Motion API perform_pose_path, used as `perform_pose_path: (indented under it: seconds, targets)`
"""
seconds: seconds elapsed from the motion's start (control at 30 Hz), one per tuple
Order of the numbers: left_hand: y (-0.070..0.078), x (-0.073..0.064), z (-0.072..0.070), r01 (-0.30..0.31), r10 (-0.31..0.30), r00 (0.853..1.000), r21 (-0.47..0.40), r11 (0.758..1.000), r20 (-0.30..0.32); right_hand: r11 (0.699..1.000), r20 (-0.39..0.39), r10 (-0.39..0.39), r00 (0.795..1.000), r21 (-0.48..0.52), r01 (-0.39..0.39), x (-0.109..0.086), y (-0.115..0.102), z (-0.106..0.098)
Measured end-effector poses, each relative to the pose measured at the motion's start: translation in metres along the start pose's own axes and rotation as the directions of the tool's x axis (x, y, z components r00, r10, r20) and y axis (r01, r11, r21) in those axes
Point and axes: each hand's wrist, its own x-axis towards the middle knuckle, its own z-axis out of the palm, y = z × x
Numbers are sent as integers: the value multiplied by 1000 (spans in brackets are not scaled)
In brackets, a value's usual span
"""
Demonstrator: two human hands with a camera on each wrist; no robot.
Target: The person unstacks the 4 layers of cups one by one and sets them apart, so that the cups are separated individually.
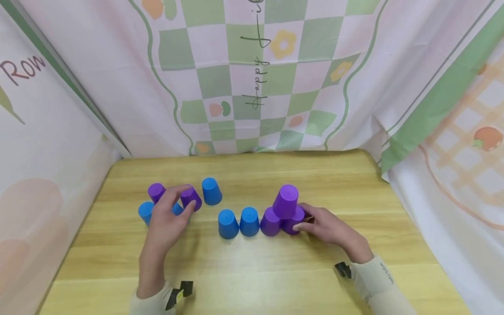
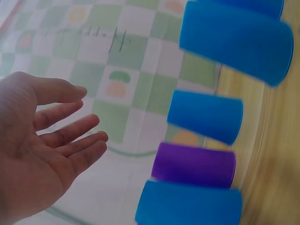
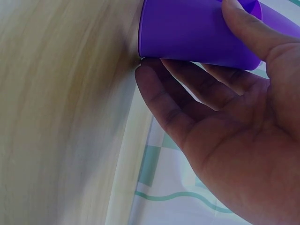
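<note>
My right hand (image 1: 328, 225) holds the lower right purple cup (image 1: 292, 225) at its side, thumb in front and fingers behind. Another upside-down purple cup (image 1: 270, 223) stands left of it, and a third purple cup (image 1: 285, 201) rests across both. Two blue cups, one (image 1: 228, 225) at the end and one (image 1: 250, 222) beside the purple pair, continue that row. Over the left group hovers my left hand (image 1: 167, 225), fingers relaxed, holding nothing in the left wrist view. Around it are a purple cup (image 1: 191, 198), another purple cup (image 1: 156, 191) and partly hidden blue cups (image 1: 145, 212).
A single blue cup (image 1: 212, 192) stands behind the row, right of the left group. The wooden table (image 1: 252, 275) ends at a patterned curtain (image 1: 252, 127) at the back, with cloth walls on both sides.
</note>
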Motion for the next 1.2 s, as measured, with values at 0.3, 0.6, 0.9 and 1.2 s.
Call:
perform_pose_path:
  seconds: [0.3,0.6,0.9,1.2]
  targets:
    - [13,3,17,-42,43,998,-23,999,42,1000,-1,4,1000,-19,-4,-1,-3,-1]
    - [25,4,33,-26,31,994,-54,998,106,1000,12,14,1000,13,-14,-1,-1,-1]
    - [45,8,50,-23,40,980,-92,996,193,1000,-2,7,1000,-10,-7,-1,-1,-1]
    - [61,17,75,-143,163,960,-100,985,227,1000,2,12,1000,-1,-12,-1,-1,-1]
